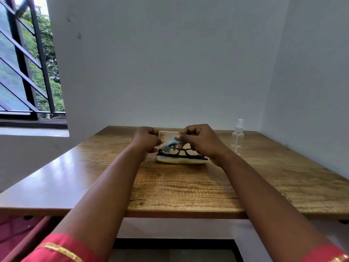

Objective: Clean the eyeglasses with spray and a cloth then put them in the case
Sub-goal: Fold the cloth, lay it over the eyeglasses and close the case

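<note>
A: State the position of the eyeglasses (182, 152) and the case (181, 161).

B: The black-framed eyeglasses sit in the open case, on its cream lower half. The lid (167, 135) stands raised behind them. The case lies near the far edge of the wooden table (188, 188), about midway between its left and right edges.

A: State the condition of each hand.

B: The right hand (202, 141) pinches a pale blue cloth (171, 144) between thumb and fingers, above the left lens. The left hand (146, 138) is curled closed at the left end of the frame; whether it grips the frame cannot be determined.

A: Other containers?

B: A clear spray bottle (238, 136) stands upright near the far right corner, apart from both hands. Its contents cannot be determined.
</note>
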